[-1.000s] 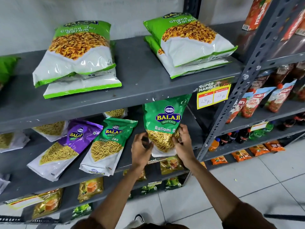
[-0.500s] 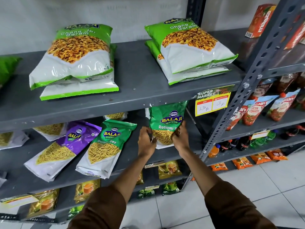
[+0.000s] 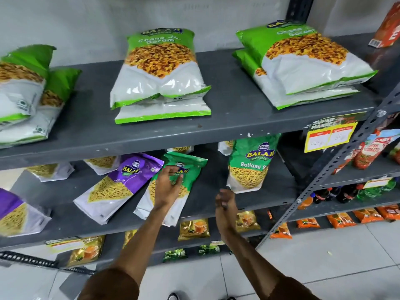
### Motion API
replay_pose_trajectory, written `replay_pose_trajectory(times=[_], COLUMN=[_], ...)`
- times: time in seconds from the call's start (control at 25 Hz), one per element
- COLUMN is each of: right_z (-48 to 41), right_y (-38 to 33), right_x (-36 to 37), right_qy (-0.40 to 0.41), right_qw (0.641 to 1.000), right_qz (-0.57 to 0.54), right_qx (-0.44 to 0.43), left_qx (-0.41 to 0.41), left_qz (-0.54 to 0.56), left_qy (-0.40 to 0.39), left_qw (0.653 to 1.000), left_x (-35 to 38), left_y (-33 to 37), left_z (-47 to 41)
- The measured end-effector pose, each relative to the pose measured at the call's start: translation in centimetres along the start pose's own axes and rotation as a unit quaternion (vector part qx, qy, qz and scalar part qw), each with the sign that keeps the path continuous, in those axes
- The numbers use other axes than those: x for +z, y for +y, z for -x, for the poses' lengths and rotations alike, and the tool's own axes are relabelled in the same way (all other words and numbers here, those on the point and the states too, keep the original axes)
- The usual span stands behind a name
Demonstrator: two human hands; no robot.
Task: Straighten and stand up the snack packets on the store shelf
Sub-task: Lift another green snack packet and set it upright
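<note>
Head view looks down on grey metal shelves point(image 3: 216, 131) against a pale wall, with a light tiled floor point(image 3: 303, 267) below. On the middle shelf, toward its right end, a green Ratlami packet point(image 3: 249, 165) stands upright, its top tucked under the front edge of the shelf above. Left of it a second green packet point(image 3: 190, 169) lies tilted back, its white bottom end hanging over the shelf's front edge, and a purple packet point(image 3: 121, 185) lies slanted just beside that. The left hand point(image 3: 166, 187) is spread over the lying green packet with fingers loosely parted, probably touching its face, though motion blur hides any grip. The right hand point(image 3: 225, 204) hangs free with fingers slack, holding nothing, just below and left of the standing packet's bottom corner.
</note>
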State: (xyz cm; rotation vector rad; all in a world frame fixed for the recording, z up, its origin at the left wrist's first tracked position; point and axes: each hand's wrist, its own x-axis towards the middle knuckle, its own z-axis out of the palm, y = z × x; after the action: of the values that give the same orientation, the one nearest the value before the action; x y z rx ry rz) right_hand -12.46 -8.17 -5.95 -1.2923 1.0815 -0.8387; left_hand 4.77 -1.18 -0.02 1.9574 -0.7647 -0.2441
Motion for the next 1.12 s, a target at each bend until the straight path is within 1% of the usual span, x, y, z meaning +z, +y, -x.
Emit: replay_pose_trajectory(times=[0.08, 0.16, 0.2, 0.28, 0.36, 0.44, 0.52, 0.6, 0.72, 0.92, 1.04, 1.12], right_z=[1.0, 1.7, 2.3, 2.9, 3.8, 4.6, 5.5, 6.1, 7.6, 11.3, 13.4, 14.1], right_y=[-0.1, 0.0, -0.6, -1.1, -1.5, -1.4, -2.0, -2.5, -2.2, -3.7, -5.6, -6.3], right_x=[3.5, 6.7, 8.1, 10.1, 10.5, 9.3, 7.4, 5.3, 2.5, -1.0, -2.1, -2.4], right_qy=[-0.088, -0.146, -0.160, -0.171, -0.166, -0.167, -0.187, -0.191, -0.199, -0.180, -0.194, -0.199], right_qw=[0.994, 0.979, 0.974, 0.972, 0.976, 0.980, 0.979, 0.980, 0.978, 0.982, 0.979, 0.978], right_qz=[0.014, 0.065, 0.081, 0.085, 0.076, 0.026, -0.017, -0.032, -0.059, -0.057, -0.053, -0.052], right_qx=[0.066, 0.125, 0.141, 0.140, 0.117, 0.104, 0.081, 0.045, 0.033, 0.022, -0.017, -0.026], left_qx=[-0.025, -0.084, -0.124, -0.189, -0.212, -0.216, -0.214, -0.185, -0.153, -0.144, -0.145, -0.143], left_qz=[-0.074, -0.150, -0.155, -0.083, -0.020, 0.019, 0.084, 0.153, 0.192, 0.260, 0.288, 0.294], left_qy=[0.013, -0.010, -0.031, -0.062, -0.056, -0.042, -0.049, -0.048, -0.046, -0.055, -0.043, -0.045], left_qw=[0.997, 0.985, 0.980, 0.976, 0.976, 0.975, 0.972, 0.969, 0.968, 0.953, 0.946, 0.944], left_x=[-3.5, -5.8, -6.5, -7.0, -6.9, -6.9, -6.8, -6.6, -6.9, -9.4, -11.3, -12.2], left_y=[-2.6, -5.2, -6.4, -7.7, -9.0, -9.4, -8.9, -8.2, -6.3, -1.1, 0.7, 1.3], left_z=[0.1, 0.2, 0.3, 0.6, 1.0, 2.1, 4.0, 6.3, 9.3, 12.4, 14.6, 15.3])
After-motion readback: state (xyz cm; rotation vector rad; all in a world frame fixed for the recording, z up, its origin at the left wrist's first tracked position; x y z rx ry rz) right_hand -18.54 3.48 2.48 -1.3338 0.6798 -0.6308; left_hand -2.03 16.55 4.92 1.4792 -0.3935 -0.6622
